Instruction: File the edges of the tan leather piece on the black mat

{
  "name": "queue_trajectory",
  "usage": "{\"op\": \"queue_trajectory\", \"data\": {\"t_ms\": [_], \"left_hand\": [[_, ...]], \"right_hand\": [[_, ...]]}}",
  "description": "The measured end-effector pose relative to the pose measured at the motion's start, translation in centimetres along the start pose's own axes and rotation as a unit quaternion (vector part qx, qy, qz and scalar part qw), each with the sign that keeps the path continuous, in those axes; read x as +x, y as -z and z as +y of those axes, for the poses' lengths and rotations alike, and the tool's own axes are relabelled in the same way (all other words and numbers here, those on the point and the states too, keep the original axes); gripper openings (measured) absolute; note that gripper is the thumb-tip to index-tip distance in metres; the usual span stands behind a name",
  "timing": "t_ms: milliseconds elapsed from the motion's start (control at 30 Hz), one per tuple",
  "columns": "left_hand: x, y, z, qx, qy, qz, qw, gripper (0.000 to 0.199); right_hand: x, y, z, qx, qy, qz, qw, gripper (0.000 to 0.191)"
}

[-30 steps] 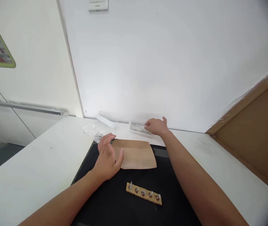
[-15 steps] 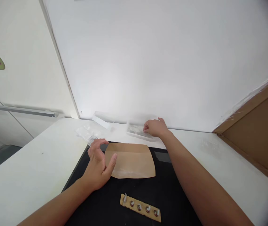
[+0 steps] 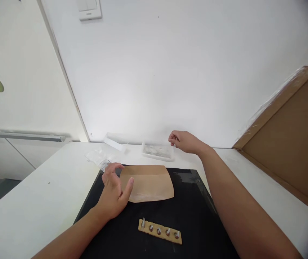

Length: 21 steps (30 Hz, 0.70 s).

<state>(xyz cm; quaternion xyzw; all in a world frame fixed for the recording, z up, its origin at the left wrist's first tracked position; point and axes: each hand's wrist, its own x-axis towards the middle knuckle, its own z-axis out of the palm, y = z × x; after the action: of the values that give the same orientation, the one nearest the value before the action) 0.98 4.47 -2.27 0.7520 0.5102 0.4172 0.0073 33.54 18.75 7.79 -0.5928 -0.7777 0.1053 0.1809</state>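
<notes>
My left hand (image 3: 114, 192) hovers at or rests on the left edge of a brown paper sheet (image 3: 148, 183), thumb and fingers spread; I cannot tell if it touches. My right hand (image 3: 184, 140) is raised just right of a clear plastic box (image 3: 157, 157) that holds small pale pieces. Its thumb and fingertips are pinched together; whatever sits between them is too small to make out. In front of the paper, on a black mat (image 3: 197, 216), lies a tan strip (image 3: 163, 233) with several round metallic fittings in a row, a clear piece standing at its left end.
A clear, open lid-like tray (image 3: 114, 144) leans near the wall, beside crumpled clear plastic packaging (image 3: 97, 155). The white table (image 3: 40, 194) surrounds the mat. A white wall rises directly behind, and a brown cardboard panel (image 3: 291, 144) stands at the right.
My right hand has lifted out of the plastic box and moved slightly up and right, fingers still pinched. My left hand has hardly moved. The camera view has tilted up a little.
</notes>
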Motion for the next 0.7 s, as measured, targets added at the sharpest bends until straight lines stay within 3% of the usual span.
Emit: {"op": "queue_trajectory", "data": {"t_ms": [200, 433, 700], "left_hand": [[0.0, 0.1, 0.1, 0.001, -0.012, 0.002, 1.000, 0.037], [-0.1, 0.0, 0.0, 0.000, 0.004, 0.001, 1.000, 0.034], [-0.3, -0.3, 0.3, -0.007, -0.001, 0.010, 1.000, 0.034]], "right_hand": [[-1.9, 3.2, -0.3, 0.055, -0.023, 0.064, 0.996, 0.015], [-5.0, 7.3, -1.8, 0.062, -0.012, 0.184, 0.981, 0.022], [-6.5, 8.8, -1.9, 0.091, -0.038, 0.297, 0.950, 0.011]]}}
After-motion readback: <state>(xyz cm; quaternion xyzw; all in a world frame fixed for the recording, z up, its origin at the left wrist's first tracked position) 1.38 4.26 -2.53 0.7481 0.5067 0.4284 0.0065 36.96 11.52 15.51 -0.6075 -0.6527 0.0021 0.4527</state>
